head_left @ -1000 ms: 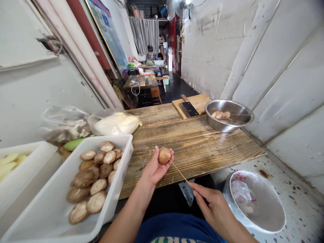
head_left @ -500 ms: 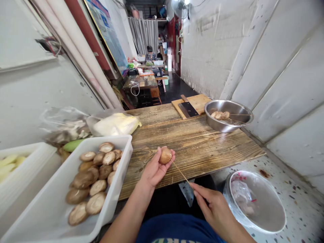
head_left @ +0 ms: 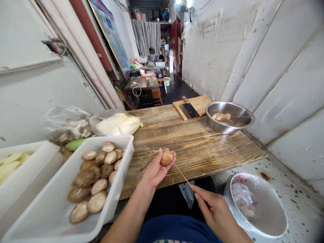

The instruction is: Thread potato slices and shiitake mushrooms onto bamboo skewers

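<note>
My left hand (head_left: 155, 168) is closed round a brown mushroom (head_left: 166, 157), held just above the near edge of the wooden table (head_left: 197, 141). My right hand (head_left: 214, 211) pinches the lower end of a thin bamboo skewer (head_left: 181, 174); the skewer's tip is in the mushroom. To my left a white plastic tray (head_left: 118, 189) holds several more mushrooms (head_left: 93, 175). A steel bowl (head_left: 229, 116) at the far right of the table holds mushrooms on skewers.
A cleaver (head_left: 188, 109) lies on a wooden cutting board (head_left: 199, 103) beside the bowl. Plastic bags of food (head_left: 116, 123) lie at the table's left. A second white tray (head_left: 22, 175) with pale slices is far left. A lined bin (head_left: 255, 204) stands on the floor at right. A person (head_left: 152, 54) sits far down the corridor.
Both hands shifted slightly. My right hand moved up toward the mushroom, so less of the skewer shows between the hands.
</note>
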The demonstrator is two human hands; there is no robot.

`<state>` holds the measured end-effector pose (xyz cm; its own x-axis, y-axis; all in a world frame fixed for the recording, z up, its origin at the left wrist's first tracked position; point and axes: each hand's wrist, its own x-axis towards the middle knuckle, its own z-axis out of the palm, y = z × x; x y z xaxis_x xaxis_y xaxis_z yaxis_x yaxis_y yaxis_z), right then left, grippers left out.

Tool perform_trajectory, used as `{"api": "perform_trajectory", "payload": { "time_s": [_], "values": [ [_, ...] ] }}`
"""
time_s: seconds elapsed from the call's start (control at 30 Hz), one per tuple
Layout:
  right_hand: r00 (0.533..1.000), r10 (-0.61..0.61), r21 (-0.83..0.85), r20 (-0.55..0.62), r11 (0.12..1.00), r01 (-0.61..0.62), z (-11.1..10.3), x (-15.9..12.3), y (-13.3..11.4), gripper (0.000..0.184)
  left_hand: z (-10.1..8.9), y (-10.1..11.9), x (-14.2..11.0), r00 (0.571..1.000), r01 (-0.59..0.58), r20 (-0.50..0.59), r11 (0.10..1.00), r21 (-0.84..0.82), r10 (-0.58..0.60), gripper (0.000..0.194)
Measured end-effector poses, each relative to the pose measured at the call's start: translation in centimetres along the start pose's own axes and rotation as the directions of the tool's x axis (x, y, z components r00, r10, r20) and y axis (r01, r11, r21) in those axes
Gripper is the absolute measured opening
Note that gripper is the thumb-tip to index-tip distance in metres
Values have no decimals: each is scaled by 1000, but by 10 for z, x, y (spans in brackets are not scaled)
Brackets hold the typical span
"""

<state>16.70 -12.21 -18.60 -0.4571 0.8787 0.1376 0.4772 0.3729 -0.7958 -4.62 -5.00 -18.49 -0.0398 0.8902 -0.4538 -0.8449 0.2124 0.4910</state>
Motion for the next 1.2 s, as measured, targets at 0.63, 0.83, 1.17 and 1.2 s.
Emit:
{"api": "perform_trajectory", "payload": {
  "time_s": [0.63,0.83,1.17,1.2],
  "values": [
    [1000,7,-11,7,1000,-7,0,3,-2,35,1,2,-2,998,-35,65,991,127,27,21],
    [1000,-18,-29,-9,999,17,2,6,-4,35,4,2,-4,996,-41,91,987,155,27,18],
    [998,-12,-16,-60,1000,11,8,7,-1,36,7,-2,-6,988,-32,152,981,191,2,19],
    [997,-16,-16,-69,1000,15,9,7,-1,36,7,-2,-6,988,-29,154,981,191,0,19]
  ]
}}
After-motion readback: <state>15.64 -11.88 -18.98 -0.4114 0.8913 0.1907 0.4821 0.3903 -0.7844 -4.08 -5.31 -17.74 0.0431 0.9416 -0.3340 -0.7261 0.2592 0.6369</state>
